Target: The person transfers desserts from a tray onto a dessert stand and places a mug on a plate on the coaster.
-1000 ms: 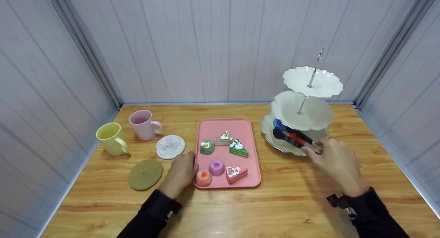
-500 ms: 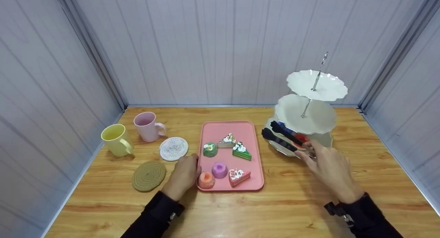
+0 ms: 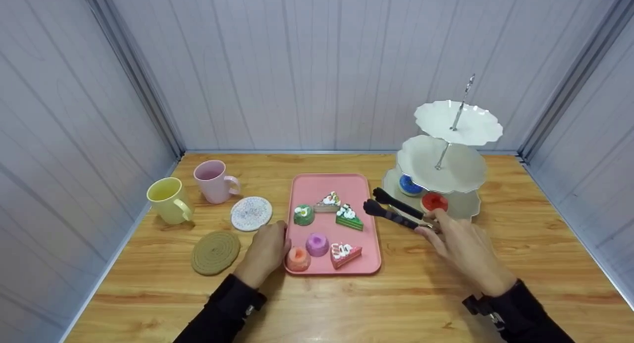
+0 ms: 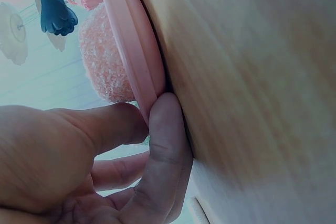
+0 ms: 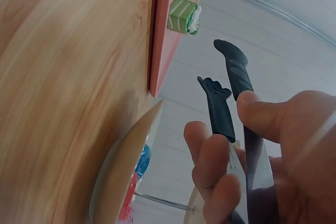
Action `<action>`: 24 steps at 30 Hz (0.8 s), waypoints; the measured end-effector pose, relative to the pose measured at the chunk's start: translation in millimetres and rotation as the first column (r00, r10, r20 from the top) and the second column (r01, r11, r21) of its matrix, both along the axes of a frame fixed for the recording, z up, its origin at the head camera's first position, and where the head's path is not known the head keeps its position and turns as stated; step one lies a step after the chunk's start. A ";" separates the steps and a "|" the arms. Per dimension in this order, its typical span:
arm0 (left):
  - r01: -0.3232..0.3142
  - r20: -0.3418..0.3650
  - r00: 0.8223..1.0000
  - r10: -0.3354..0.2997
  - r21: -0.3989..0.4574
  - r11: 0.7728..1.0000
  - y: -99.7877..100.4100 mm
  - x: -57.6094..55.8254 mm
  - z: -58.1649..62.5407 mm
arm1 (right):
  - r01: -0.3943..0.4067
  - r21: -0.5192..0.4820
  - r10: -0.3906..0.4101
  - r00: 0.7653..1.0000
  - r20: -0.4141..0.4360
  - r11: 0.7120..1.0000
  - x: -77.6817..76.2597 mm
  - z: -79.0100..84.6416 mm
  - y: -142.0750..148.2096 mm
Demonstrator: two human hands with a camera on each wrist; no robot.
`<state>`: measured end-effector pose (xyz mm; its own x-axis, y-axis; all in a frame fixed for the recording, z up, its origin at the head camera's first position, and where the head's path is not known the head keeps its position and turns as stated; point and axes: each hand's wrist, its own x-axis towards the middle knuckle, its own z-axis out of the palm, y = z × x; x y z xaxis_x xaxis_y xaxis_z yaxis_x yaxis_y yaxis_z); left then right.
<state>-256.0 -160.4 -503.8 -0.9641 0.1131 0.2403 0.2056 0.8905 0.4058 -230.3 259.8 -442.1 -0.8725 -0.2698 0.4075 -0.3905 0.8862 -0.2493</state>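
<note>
Head view: the right hand (image 3: 463,246) holds black-tipped tongs (image 3: 396,218), arms parted, nothing between the tips, which have swung leftward off the bottom plate (image 3: 464,204). The round blue piece (image 3: 410,184) and round red piece (image 3: 434,202), beyond that hand, are now less covered. The left hand (image 3: 265,249) grips the pink tray (image 3: 329,184) as before.

Left wrist: thumb and fingers pinch the rim, beside a peach cake (image 4: 105,56).

Right wrist: thumb and curled fingers clasp the tongs.
</note>
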 end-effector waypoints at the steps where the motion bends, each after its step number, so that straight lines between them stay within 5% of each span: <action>1: 0.000 0.001 1.000 0.000 0.006 1.000 2.5 5.7 7.9 | -0.010 0.003 0.010 1.000 -0.010 1.000 0.1 -1.2 -0.7; 4: -0.011 0.039 0.999 0.010 0.013 1.000 7.4 13.8 20.7 | -0.032 0.010 0.033 0.999 -0.020 0.999 0.6 -3.5 -2.8; 6: -0.020 0.044 0.999 0.020 -0.004 1.000 7.2 10.7 17.2 | -0.040 0.023 0.041 0.999 -0.020 0.999 0.8 -4.9 -4.3; 11: -0.013 0.015 1.000 0.013 -0.023 1.000 -5.4 -15.4 -23.0 | -0.051 0.066 0.050 0.999 0.007 0.996 2.5 -6.4 -8.1; 13: -0.012 0.009 1.000 0.012 -0.026 1.000 -7.4 -18.1 -28.9 | -0.056 0.073 0.053 0.998 0.033 0.996 3.1 -6.8 -9.9; 20: -0.022 0.084 0.996 0.021 0.015 1.000 7.0 11.4 20.0 | -0.062 0.070 0.057 0.996 0.070 0.996 5.2 -11.6 -15.6; 24: -0.005 0.028 1.000 0.005 0.008 1.000 -1.2 -4.8 -7.3 | -0.062 0.066 0.057 0.996 0.066 0.996 4.4 -13.9 -17.9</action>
<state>-260.8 -161.7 -511.1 -0.9711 0.1065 0.2136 0.1895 0.8883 0.4184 -225.9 241.9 -456.0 -0.8778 -0.3472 0.3301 -0.4282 0.8777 -0.2152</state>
